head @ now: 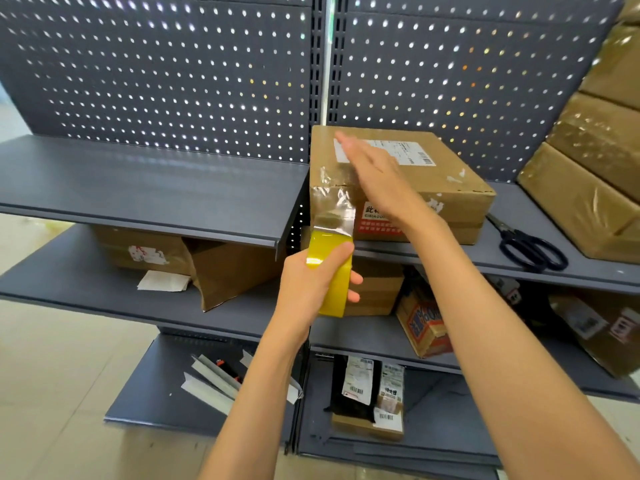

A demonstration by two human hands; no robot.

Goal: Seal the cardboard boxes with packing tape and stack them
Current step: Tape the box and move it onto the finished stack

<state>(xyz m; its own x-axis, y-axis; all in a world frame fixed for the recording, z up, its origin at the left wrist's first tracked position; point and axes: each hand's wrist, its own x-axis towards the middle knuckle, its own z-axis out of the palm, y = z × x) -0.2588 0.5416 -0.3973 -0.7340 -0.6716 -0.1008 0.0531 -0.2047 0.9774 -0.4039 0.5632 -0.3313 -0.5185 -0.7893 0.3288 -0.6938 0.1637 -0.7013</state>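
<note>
The step now looks like sticking a strip of tape down over the corner of the cardboard box [415, 174]. To do it well, the left hand [308, 282] should keep the tape pulled tight and straight, so it does not crinkle. The right hand [377, 178] should rub flat along the strip, from the top of the box down over the edge, so no bubbles stay under it. The strip should sit over the gap between the flaps. When the strip is long enough, the scissors [530, 247] lie on the same shelf [512, 209], just to the right of the box, ready for a cut.

The left hand's grip is closed round the yellow tape roll [332, 271], with the thumb on top and the fingers curled under it. The roll is held just below the front left corner of the box. The right hand is flat and open, fingers straight, holding nothing. It lies over the top left part of the box, but I cannot tell if it is pressing or just above.

The box is brown and squat, a bit dented. It has a white label on top and red print on the front. Shiny clear tape [337, 206], a little wrinkled, runs from its left corner down to the roll
</note>
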